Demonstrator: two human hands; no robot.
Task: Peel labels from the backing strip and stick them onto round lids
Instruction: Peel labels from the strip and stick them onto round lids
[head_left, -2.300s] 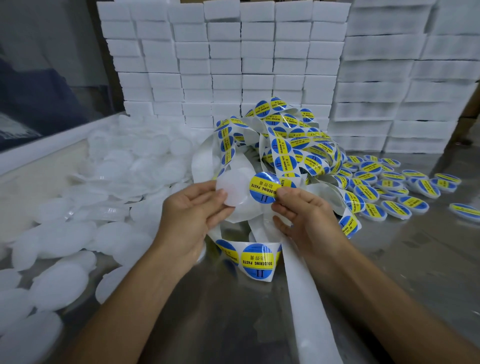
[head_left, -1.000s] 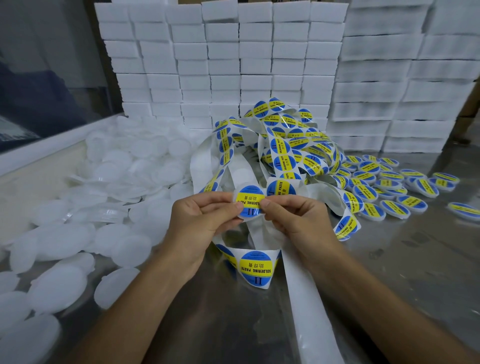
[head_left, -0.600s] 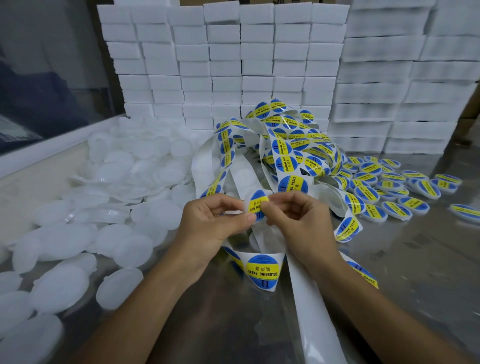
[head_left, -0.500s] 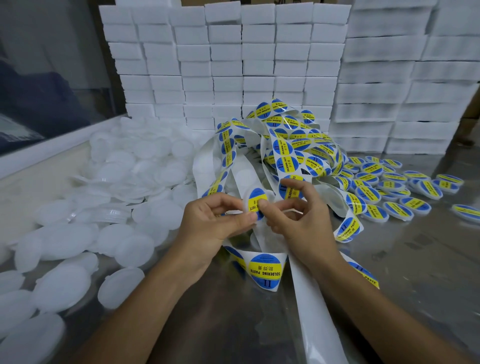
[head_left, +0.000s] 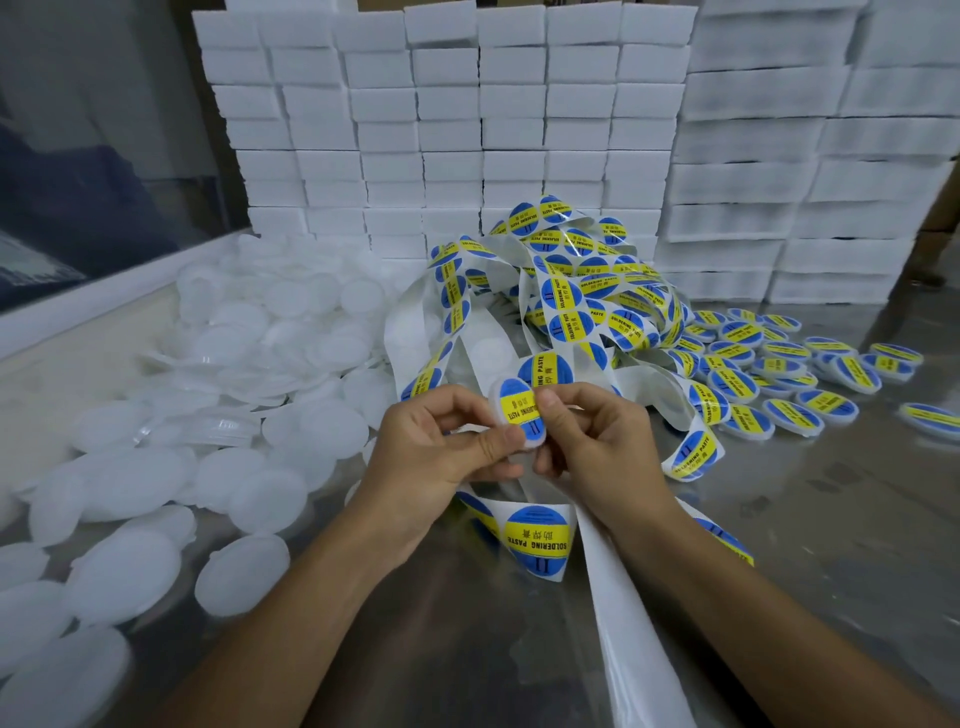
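"SOLDERING PASTE" on labels (head_left: 537, 540)

Glossy labels (head_left: 558, 306), reflective metal table (head_left: 810, 519)

Packing workshop: stacked white boxes (head_left: 447, 124) behind steel table (head_left: 810, 519).

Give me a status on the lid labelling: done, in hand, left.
Done: a spread of labelled lids lies on the table's right side. In hand: the left hand and right hand together hold one lid with a blue-yellow label on it, fingertips pressing it. Left: a large heap of blank lids on the left, and the tangled backing strip holds many unpeeled labels.
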